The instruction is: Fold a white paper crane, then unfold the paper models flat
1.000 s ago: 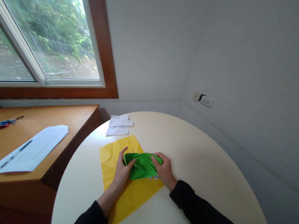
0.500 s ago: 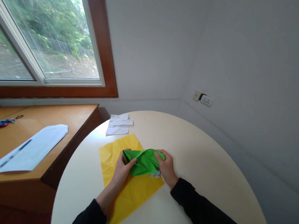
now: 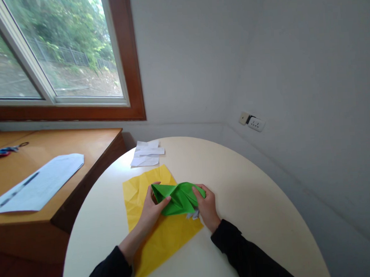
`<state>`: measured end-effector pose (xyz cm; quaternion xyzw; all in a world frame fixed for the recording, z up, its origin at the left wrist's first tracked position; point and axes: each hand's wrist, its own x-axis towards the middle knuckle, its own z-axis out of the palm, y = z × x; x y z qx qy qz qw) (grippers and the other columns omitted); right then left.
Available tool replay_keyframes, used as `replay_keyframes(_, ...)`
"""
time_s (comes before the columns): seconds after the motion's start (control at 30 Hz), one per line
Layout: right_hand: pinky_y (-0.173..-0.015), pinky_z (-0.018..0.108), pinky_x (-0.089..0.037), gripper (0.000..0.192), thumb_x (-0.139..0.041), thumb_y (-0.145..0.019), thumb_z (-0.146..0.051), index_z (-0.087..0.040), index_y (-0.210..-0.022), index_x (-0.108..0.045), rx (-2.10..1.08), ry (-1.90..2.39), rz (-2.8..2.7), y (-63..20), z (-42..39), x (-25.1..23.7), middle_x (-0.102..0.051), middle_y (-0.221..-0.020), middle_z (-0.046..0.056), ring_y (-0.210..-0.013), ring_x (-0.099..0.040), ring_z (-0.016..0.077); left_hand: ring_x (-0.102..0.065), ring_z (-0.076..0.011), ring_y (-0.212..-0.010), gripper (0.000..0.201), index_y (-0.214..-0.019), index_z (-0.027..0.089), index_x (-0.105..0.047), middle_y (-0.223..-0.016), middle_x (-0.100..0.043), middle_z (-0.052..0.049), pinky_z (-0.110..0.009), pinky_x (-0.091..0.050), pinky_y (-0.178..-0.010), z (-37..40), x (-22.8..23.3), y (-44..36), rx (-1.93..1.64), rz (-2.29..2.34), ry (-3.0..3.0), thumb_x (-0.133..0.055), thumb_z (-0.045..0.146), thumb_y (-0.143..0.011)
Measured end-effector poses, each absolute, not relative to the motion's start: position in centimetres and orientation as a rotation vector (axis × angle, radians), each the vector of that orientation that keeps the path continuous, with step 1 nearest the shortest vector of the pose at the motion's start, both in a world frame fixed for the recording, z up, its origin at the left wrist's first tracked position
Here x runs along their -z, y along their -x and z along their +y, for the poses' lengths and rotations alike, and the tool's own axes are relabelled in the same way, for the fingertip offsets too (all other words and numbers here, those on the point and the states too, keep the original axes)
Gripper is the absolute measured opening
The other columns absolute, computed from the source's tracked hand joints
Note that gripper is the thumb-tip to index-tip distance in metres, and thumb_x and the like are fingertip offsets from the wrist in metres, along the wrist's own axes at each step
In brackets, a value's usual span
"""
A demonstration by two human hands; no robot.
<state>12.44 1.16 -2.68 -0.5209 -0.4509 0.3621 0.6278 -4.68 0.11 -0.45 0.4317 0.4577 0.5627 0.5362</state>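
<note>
well to the left of the person's left hand [image 3: 150, 208], a dark pen [image 3: 19, 190] lies on a white sheet [image 3: 60, 170]. the left hand pinches the left end of the folded green paper [image 3: 180, 200] between thumb and fingers, with yellow paper [image 3: 162, 246] beneath it; the green paper spans the gap to the right hand [image 3: 207, 205], which pinches its other end just beside small grey pieces [image 3: 194, 215]

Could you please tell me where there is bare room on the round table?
The widest free patch of the round table lies between the right hand and the right edge. A narrower strip runs between the yellow sheet and the left edge. The middle is crowded: the left hand and right hand hold the green paper over the yellow sheet, white papers just beyond.
</note>
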Motion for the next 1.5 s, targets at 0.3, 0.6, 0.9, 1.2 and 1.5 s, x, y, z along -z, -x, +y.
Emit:
replay_keyframes(0.3, -0.061, 0.026, -0.046, 0.023, -0.062, -0.069, -0.038, -0.015, -0.072, -0.061, -0.824, 1.195, -1.025, -12.5, 1.2, 2.4, -0.063, -0.068, 0.002, -0.066, -0.057, 0.0159, -0.061, -0.0213, -0.087, 0.041, -0.091, 0.016, -0.059, -0.090, -0.066, -0.007, -0.032, -0.047, -0.077, 0.5, 1.3, 4.9, -1.370, 1.044, -0.979, -0.074, 0.037, -0.060)
replay_keyframes(0.6, -0.061, 0.025, -0.045, 0.020, -0.058, -0.074, -0.035, -0.015, -0.072, -0.061, -0.711, 1.188, -1.208, -12.2, 0.8, 2.4, -0.062, -0.067, 0.002, -0.065, -0.056, 0.0155, -0.064, -0.0217, -0.078, 0.041, -0.085, 0.011, -0.064, -0.084, -0.069, -0.010, -0.032, -0.049, -0.073, 0.8, 1.1, 5.3, -1.450, 1.095, -0.758, -0.072, 0.043, -0.061)
replay_keyframes(0.9, -0.062, 0.025, -0.047, 0.018, -0.056, -0.077, -0.034, -0.016, -0.073, -0.060, -0.668, 1.175, -1.283, -12.3, 0.4, 2.3, -0.062, -0.068, 0.002, -0.066, -0.057, 0.0156, -0.065, -0.0216, -0.074, 0.044, -0.084, 0.010, -0.064, -0.081, -0.069, -0.010, -0.032, -0.049, -0.068, 1.0, 1.2, 5.4, -1.506, 1.147, -0.681, -0.072, 0.046, -0.060)
replay_keyframes(1.2, -0.062, 0.025, -0.047, 0.018, -0.055, -0.077, -0.033, -0.016, -0.073, -0.060, -0.656, 1.176, -1.323, -12.1, 0.1, 1.9, -0.061, -0.067, 0.001, -0.065, -0.057, 0.0153, -0.065, -0.0213, -0.072, 0.042, -0.081, 0.012, -0.063, -0.077, -0.069, -0.008, -0.032, -0.049, -0.067, 0.7, 0.6, 5.2, -1.505, 1.144, -0.638, -0.072, 0.046, -0.059)
replay_keyframes(1.5, -0.062, 0.026, -0.048, 0.017, -0.055, -0.076, -0.032, -0.017, -0.072, -0.061, -0.642, 1.155, -1.334, -12.1, 0.1, 1.9, -0.063, -0.067, 0.002, -0.065, -0.058, 0.0157, -0.065, -0.0209, -0.071, 0.041, -0.081, 0.012, -0.064, -0.076, -0.069, -0.007, -0.033, -0.049, -0.069, 0.7, 0.6, 5.2, -1.501, 1.135, -0.635, -0.072, 0.046, -0.059)
